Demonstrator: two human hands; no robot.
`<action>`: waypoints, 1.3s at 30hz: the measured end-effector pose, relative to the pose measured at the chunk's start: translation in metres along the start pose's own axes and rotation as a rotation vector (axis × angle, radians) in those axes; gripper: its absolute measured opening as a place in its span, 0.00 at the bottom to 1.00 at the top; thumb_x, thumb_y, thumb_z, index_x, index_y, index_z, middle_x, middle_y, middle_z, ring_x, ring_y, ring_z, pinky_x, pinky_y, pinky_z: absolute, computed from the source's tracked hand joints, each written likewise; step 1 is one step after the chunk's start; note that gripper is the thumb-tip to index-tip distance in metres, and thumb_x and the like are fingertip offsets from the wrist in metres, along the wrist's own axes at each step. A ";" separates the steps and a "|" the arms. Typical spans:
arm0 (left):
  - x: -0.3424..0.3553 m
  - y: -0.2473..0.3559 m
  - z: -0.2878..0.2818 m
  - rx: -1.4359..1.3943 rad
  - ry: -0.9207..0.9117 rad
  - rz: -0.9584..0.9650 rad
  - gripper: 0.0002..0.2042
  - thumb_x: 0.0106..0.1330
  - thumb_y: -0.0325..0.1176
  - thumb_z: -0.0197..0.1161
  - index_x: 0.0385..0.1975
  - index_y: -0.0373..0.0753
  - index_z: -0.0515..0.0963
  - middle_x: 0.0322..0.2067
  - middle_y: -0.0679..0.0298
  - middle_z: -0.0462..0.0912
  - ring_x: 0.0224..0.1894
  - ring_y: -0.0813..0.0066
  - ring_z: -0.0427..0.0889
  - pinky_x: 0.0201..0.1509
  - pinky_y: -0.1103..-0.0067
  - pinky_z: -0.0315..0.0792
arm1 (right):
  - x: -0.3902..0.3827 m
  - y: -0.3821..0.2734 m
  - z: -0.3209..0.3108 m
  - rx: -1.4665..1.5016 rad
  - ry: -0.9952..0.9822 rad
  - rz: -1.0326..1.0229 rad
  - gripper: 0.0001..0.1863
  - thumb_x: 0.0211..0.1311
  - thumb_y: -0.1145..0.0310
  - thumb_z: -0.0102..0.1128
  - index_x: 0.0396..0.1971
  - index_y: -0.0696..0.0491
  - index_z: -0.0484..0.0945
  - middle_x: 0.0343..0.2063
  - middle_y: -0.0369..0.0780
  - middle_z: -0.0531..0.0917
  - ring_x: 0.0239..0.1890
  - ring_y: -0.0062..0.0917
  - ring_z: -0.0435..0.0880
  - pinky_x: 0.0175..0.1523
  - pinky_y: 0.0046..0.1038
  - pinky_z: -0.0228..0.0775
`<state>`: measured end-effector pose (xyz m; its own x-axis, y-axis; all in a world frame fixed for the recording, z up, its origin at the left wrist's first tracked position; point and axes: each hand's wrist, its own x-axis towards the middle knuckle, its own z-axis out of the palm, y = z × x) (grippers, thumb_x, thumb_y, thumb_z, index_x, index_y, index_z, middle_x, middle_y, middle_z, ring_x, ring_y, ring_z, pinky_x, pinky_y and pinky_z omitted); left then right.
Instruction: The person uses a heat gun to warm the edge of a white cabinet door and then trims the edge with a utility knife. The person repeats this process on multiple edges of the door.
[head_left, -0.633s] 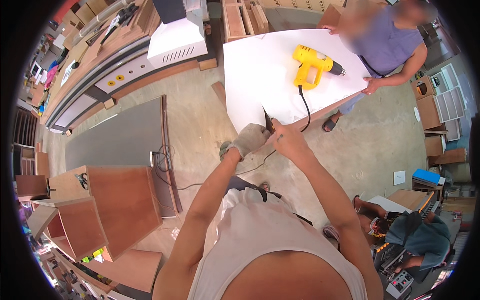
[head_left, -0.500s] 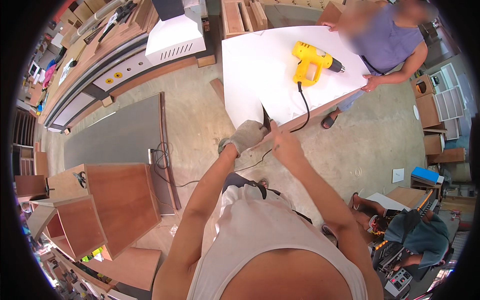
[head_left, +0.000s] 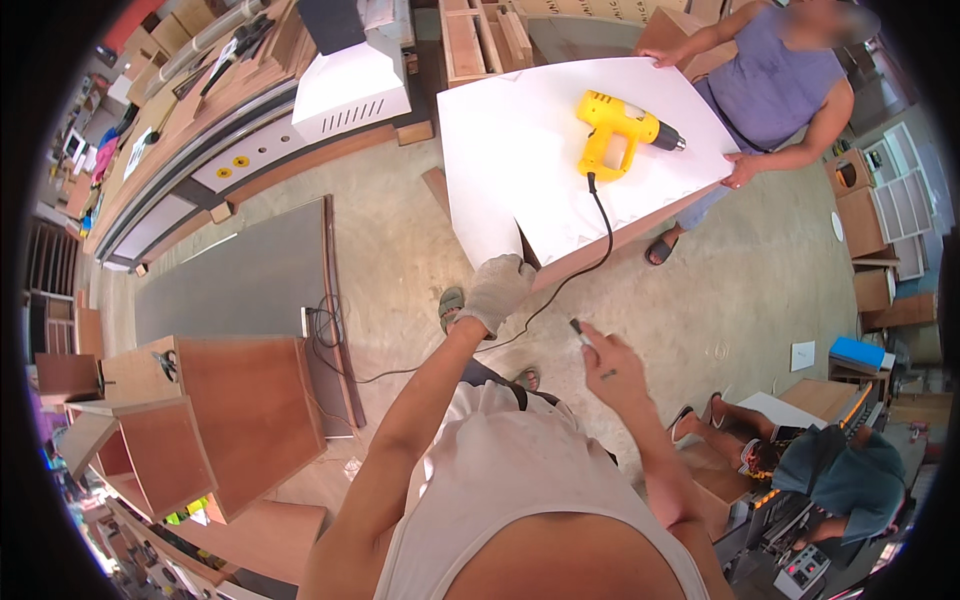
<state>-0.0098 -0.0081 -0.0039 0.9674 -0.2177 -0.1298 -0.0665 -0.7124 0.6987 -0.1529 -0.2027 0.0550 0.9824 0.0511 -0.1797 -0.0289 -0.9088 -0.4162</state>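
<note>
A white sheet covers a board with a reddish-brown edge. Near its front corner, my left hand, in a grey glove, is closed on a loose strip of that sheet; a dark slit separates the strip from the rest. My bare right hand is off to the right, apart from the board. Its fingers are closed around a small, slim, knife-like tool with a dark end. A yellow heat gun lies on the sheet, its black cord trailing over the front edge.
Across the board, a co-worker has both hands on its edges. Another person bends over equipment at lower right. Wooden cabinets and a grey panel are on the left, with a workbench beyond. The cord crosses the floor near my feet.
My right hand has drawn away from the slit, back and to the right, carrying the tool. My left hand keeps hold of the strip. The cord has shifted slightly.
</note>
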 end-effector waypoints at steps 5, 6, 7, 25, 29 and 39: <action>-0.005 -0.004 0.002 0.036 0.018 0.036 0.17 0.62 0.39 0.48 0.26 0.33 0.80 0.31 0.45 0.81 0.37 0.48 0.81 0.45 0.60 0.73 | 0.035 -0.035 -0.095 -0.273 0.128 -0.338 0.22 0.47 0.73 0.62 0.47 0.44 0.78 0.32 0.42 0.77 0.31 0.36 0.80 0.34 0.34 0.74; -0.005 -0.003 0.000 0.042 0.001 0.048 0.17 0.62 0.39 0.49 0.26 0.33 0.80 0.31 0.45 0.81 0.37 0.48 0.81 0.45 0.60 0.73 | 0.046 -0.040 -0.101 -0.355 0.093 -0.386 0.22 0.47 0.74 0.62 0.47 0.45 0.78 0.33 0.42 0.77 0.32 0.36 0.80 0.34 0.34 0.74; -0.005 -0.003 -0.002 0.048 -0.016 0.059 0.17 0.62 0.39 0.49 0.26 0.33 0.80 0.31 0.45 0.81 0.37 0.49 0.81 0.45 0.60 0.73 | 0.058 -0.045 -0.106 -0.436 0.056 -0.434 0.22 0.46 0.74 0.62 0.46 0.46 0.78 0.33 0.42 0.77 0.32 0.35 0.80 0.33 0.34 0.74; -0.004 -0.009 0.000 -0.041 -0.067 0.053 0.18 0.64 0.43 0.51 0.23 0.36 0.80 0.26 0.50 0.83 0.33 0.52 0.82 0.41 0.62 0.74 | 0.195 -0.134 -0.052 -0.978 -0.527 -0.725 0.05 0.45 0.69 0.61 0.22 0.50 0.84 0.26 0.42 0.85 0.32 0.33 0.86 0.36 0.32 0.75; -0.005 -0.008 -0.006 -0.037 -0.067 0.040 0.17 0.62 0.41 0.51 0.25 0.36 0.82 0.28 0.51 0.83 0.34 0.54 0.83 0.42 0.63 0.75 | 0.211 -0.135 -0.070 -0.947 -0.525 -0.642 0.05 0.44 0.72 0.59 0.22 0.50 0.84 0.26 0.42 0.84 0.33 0.34 0.85 0.38 0.32 0.75; -0.010 0.002 -0.009 -0.066 -0.025 -0.002 0.14 0.60 0.39 0.53 0.30 0.34 0.80 0.32 0.50 0.81 0.35 0.54 0.82 0.45 0.65 0.73 | 0.212 -0.149 -0.100 -1.005 -0.497 -0.643 0.10 0.44 0.76 0.58 0.26 0.47 0.85 0.26 0.40 0.84 0.30 0.33 0.84 0.35 0.32 0.74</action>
<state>-0.0176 -0.0018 0.0051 0.9609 -0.2339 -0.1480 -0.0480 -0.6673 0.7432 0.0783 -0.0983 0.1681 0.5877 0.5436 -0.5992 0.7846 -0.5636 0.2582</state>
